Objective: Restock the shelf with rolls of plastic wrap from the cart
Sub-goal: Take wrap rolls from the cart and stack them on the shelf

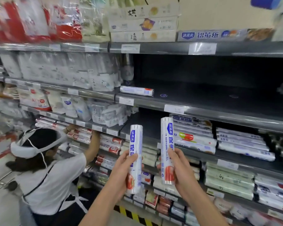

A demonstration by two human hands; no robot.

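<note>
At the lower left of the frame another person (44,168) in a white shirt and dark apron crouches, one arm reaching into a low shelf of red-and-white packs (79,133). In the upper left hang clear bags (39,18) with red print, too blurred to read.

Just left of lower centre the left hand (122,168) grips the left roll (136,144) of plastic wrap, fingers and thumb curled round its lower half. The roll stands upright, white with blue print and a red picture near its foot.

Above, at mid-frame, a single roll (137,90) lies on its side at the left end of the dark shelf (211,101), close to the front edge.

Just right of lower centre the right hand (180,170) clasps the right roll (167,144) the same way — upright, a little higher than its neighbour. The two held rolls stand side by side without touching, in front of the shelving.

Further right, one level below the dark shelf, stacked rolls (194,139) lie lengthwise in piles. In the upper right a blue-and-silver foil box (219,35) lies along the top shelf — its right end blurred.
</note>
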